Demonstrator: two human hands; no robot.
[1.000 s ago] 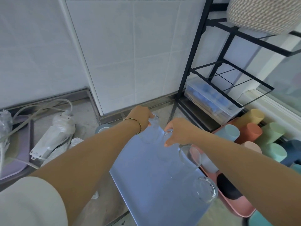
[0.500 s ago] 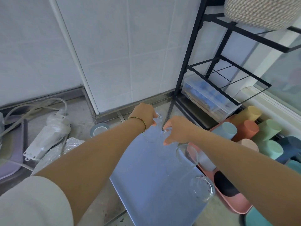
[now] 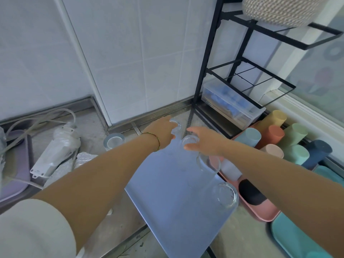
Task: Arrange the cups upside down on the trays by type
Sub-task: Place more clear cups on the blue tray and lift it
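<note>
A blue tray (image 3: 173, 205) lies on the floor in the middle. Several clear glass cups stand upside down along its right side. My left hand (image 3: 162, 133) grips one glass cup (image 3: 176, 127) at the tray's far corner. Just to its right, my right hand (image 3: 203, 141) closes thumb and fingers around a second glass cup (image 3: 190, 140). Two more glasses (image 3: 208, 164) (image 3: 226, 195) stand nearer to me. To the right, a pink tray (image 3: 264, 213) carries coloured plastic cups (image 3: 270, 135), most of them upside down.
A black metal shelf rack (image 3: 206, 62) stands behind the trays with a clear box of blue items (image 3: 229, 103) at its foot. A teal tray (image 3: 292, 237) lies at the right front. A tape roll (image 3: 114, 141), a power strip (image 3: 55, 151) and a purple tray (image 3: 14, 170) lie left.
Both hands have pushed slightly farther away, with their glasses, toward the blue tray's far corner. The fingers of my right hand have spread a little around its glass.
</note>
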